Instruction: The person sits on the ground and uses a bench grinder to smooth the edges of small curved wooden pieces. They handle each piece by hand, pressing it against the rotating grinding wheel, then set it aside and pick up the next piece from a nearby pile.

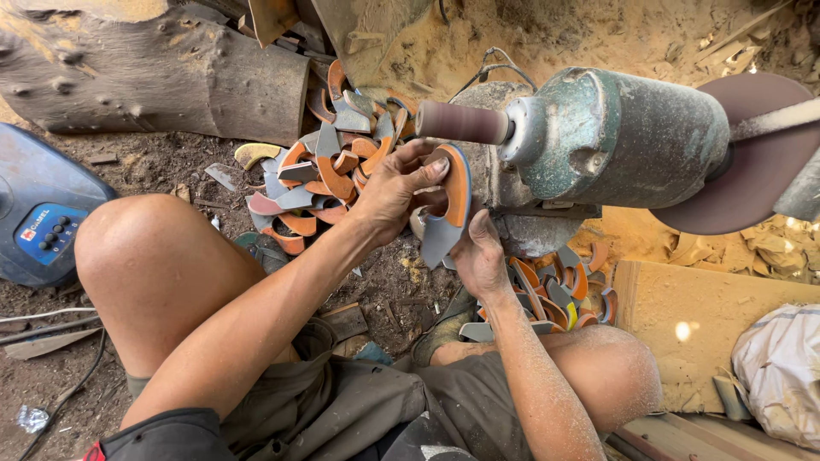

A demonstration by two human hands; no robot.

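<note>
Both hands hold one curved, horseshoe-shaped piece point(454, 195) with an orange face and a grey underside, just below the brown sanding drum point(462, 122) of a green motor point(619, 137). My left hand point(395, 189) grips its upper part, thumb on the orange face. Below it, my right hand point(478, 254) pinches the grey lower end. The piece sits close under the drum; I cannot tell if they touch.
A heap of similar orange and grey pieces point(329, 166) lies on the dirt beyond my left knee, another heap point(559, 290) under the motor. A log point(162, 72) lies at the back left, a blue device point(38, 213) at the left, a sanding disc point(760, 162) at the right.
</note>
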